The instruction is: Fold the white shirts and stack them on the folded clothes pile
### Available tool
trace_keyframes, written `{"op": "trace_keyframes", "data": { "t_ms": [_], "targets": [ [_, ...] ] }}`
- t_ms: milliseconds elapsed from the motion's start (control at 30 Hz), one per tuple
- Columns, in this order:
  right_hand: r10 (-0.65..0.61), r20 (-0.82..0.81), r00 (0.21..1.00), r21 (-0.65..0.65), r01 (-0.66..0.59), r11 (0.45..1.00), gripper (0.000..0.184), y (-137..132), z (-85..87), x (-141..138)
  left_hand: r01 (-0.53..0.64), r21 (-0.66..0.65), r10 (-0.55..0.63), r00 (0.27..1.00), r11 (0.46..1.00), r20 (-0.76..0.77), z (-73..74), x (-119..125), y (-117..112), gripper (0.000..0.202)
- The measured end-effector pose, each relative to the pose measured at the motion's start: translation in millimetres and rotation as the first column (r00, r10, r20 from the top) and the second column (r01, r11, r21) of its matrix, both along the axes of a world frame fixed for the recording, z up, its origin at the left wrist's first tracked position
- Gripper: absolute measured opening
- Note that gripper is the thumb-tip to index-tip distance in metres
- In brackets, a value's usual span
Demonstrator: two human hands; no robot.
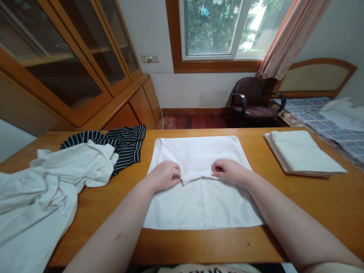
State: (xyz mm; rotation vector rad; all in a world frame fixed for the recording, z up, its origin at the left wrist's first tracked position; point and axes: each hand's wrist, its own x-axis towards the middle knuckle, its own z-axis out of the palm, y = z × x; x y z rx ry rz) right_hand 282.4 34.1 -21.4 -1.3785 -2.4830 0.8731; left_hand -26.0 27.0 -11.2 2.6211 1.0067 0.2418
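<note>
A white cloth garment [199, 151] lies spread on the wooden table in front of me, its upper part folded down over the lower part. My left hand [166, 175] pinches the folded edge near the middle, left of centre. On the right, my right hand [226, 170] pinches the same edge, thumb against curled fingers. Between the two hands the edge sags slightly and lifts a little off the layer below. A vertical seam runs down the lower layer.
Crumpled white fabric [51, 189] and a black striped garment [127, 146] lie on the table's left. A folded white stack [304, 151] sits at the right of the table [108, 216]. Beyond stand a chair [253, 98], a bed [327, 110] and a glass-door cabinet [119, 91].
</note>
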Motion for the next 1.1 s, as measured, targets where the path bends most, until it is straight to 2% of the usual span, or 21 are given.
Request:
{"op": "trace_keyframes", "data": {
  "t_ms": [133, 267, 367, 500, 633, 833, 933, 1100],
  "targets": [
    [-0.009, 0.003, 1.000, 0.005, 0.009, 1.000, 0.014, 1, -2.6, 1, -0.016, -0.085, 0.018, 1.000, 0.996, 0.025, 5.3, -4, -1, 0.015],
    [-0.027, -0.013, 1.000, -0.009, 0.027, 1.000, 0.013, 1, -4.6, 1, -0.084, -0.154, 0.095, 0.993, 0.984, 0.063, 2.4, 1, -1, 0.025],
    [-0.039, -0.027, 0.999, -0.013, 0.038, 0.999, 0.013, 1, -6.3, 1, -0.156, -0.161, 0.168, 0.984, 0.975, 0.061, -4.7, 6, 1, 0.022],
    [-0.046, -0.038, 0.998, -0.028, 0.044, 0.999, 0.012, 2, -8.7, 2, -0.171, -0.165, 0.182, 0.982, 0.971, 0.052, -10.8, 7, 4, 0.015],
    [-0.028, -0.050, 0.998, -0.044, 0.026, 0.999, 0.011, 3, -8.8, 3, -0.162, -0.151, 0.174, 0.982, 0.975, 0.068, -6.7, 7, 0, 0.011],
    [-0.017, -0.079, 0.997, -0.004, 0.016, 1.000, 0.020, 4, -4.9, 7, -0.124, -0.167, 0.148, 0.978, 0.978, 0.146, -1.4, 27, -17, 0.025],
    [-0.034, -0.068, 0.997, -0.019, 0.033, 0.999, 0.025, 4, -3.1, 9, -0.185, -0.182, 0.207, 0.972, 0.966, 0.114, -5.3, 36, -21, 0.026],
    [-0.047, -0.038, 0.998, -0.046, 0.045, 0.998, 0.017, 3, -3.4, 9, -0.264, -0.184, 0.281, 0.957, 0.947, 0.071, -9.9, 36, -17, 0.019]
  ]
}}
